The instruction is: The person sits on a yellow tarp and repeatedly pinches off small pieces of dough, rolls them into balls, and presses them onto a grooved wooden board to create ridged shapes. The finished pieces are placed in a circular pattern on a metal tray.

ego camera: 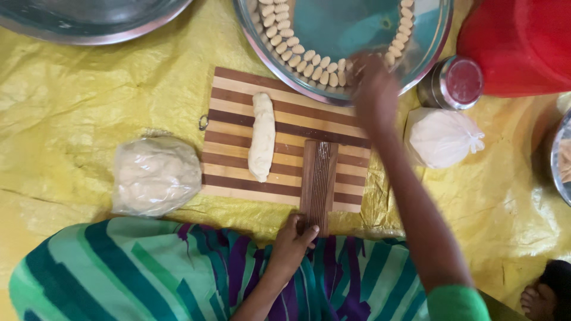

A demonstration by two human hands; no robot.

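My left hand [293,238] grips the near end of a narrow ridged wooden board [318,181], which lies on a striped wooden cutting board [229,134]. A log of pale dough [262,135] rests on the cutting board to the left of the ridged board. My right hand [373,86] is stretched out to the near rim of a big steel tray [428,56], whose edge is lined with several small shaped dough pieces [306,59]. The hand is blurred, so I cannot see whether its fingers hold anything.
A lump of dough wrapped in clear plastic [156,175] lies left of the cutting board. A white knotted bag [441,137], a small steel tin with a red lid [455,83] and a red tub [523,44] stand at the right. Yellow sheeting [77,119] covers the floor. Another steel bowl [89,21] sits far left.
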